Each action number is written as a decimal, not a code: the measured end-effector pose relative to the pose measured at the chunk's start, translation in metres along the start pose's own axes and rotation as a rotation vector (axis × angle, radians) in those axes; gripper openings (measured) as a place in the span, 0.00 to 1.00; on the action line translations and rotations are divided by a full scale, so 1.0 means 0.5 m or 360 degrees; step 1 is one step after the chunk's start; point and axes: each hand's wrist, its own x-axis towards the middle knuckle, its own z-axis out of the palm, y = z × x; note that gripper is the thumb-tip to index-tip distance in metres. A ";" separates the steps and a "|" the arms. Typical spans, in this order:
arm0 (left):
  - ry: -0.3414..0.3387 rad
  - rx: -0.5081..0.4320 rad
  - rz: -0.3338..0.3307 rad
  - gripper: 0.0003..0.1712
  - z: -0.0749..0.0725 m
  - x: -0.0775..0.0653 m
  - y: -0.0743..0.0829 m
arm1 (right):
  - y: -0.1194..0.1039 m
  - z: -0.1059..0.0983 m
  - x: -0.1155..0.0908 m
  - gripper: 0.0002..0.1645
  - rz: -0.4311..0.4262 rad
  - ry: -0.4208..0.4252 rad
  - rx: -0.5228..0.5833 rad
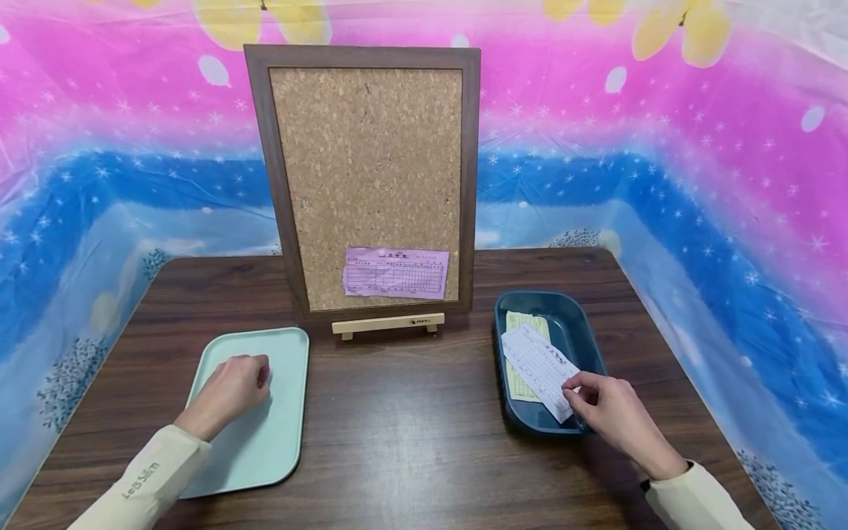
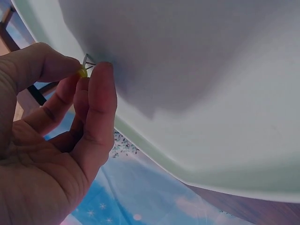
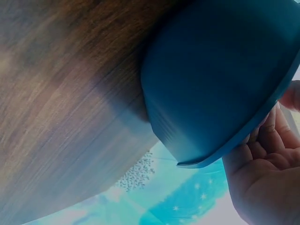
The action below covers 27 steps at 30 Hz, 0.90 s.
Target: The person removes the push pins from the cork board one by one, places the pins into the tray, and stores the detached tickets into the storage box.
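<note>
My left hand [image 1: 233, 386] is over the pale green tray [image 1: 289, 412]. In the left wrist view its thumb and fingers pinch a small yellow push pin [image 2: 82, 72] with a thin metal point, partly hidden by the fingertips. At the dark blue bin [image 1: 576, 324], my right hand [image 1: 612, 412] pinches the lower right edge of a white printed form slip [image 1: 538, 368]. This slip lies slantwise across a yellow form slip [image 1: 519, 389] in the bin. The right wrist view shows the bin's outer wall, which hides the slips.
A framed cork board [image 1: 371, 162] leans on a small wooden stand [image 1: 387, 323] at the back of the brown table [image 1: 371, 456]. A purple form slip [image 1: 396, 273] is on the board's lower part. A patterned cloth [image 1: 543, 110] surrounds the table.
</note>
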 end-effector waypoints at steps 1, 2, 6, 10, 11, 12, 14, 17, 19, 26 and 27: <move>-0.0004 -0.0002 -0.0001 0.13 0.000 0.000 0.000 | -0.002 -0.001 0.001 0.05 -0.0005 -0.0003 0.0002; -0.0006 -0.0004 -0.0001 0.12 -0.001 0.000 0.000 | -0.003 -0.003 0.002 0.05 -0.0013 -0.0008 0.0006; -0.0014 -0.0012 -0.0006 0.12 -0.003 0.001 0.000 | -0.009 -0.009 0.005 0.05 -0.0030 -0.0020 0.0017; -0.0009 -0.0013 -0.0022 0.11 -0.009 0.001 0.001 | -0.012 -0.011 0.008 0.05 -0.0035 -0.0029 0.0022; -0.0004 -0.0011 -0.0027 0.10 -0.012 0.002 0.002 | -0.013 -0.011 0.008 0.05 -0.0036 -0.0031 0.0023; 0.0002 -0.0009 -0.0034 0.10 -0.015 0.003 0.002 | -0.014 -0.011 0.009 0.06 -0.0040 -0.0034 0.0024; 0.0019 -0.0005 -0.0044 0.08 -0.021 0.005 0.003 | -0.014 -0.011 0.011 0.06 -0.0048 -0.0035 0.0027; 0.0037 0.0012 -0.0054 0.07 -0.030 0.010 0.004 | -0.015 -0.010 0.015 0.06 -0.0068 -0.0028 0.0030; 0.0038 0.0018 -0.0064 0.06 -0.034 0.012 0.006 | -0.016 -0.011 0.019 0.06 -0.0080 -0.0015 0.0025; 0.0077 -0.0022 -0.0047 0.04 -0.043 0.016 0.012 | -0.024 -0.015 0.035 0.06 -0.0148 0.0057 0.0002; 0.0096 -0.0029 -0.0036 0.04 -0.044 0.016 0.013 | -0.026 -0.016 0.038 0.06 -0.0160 0.0074 0.0004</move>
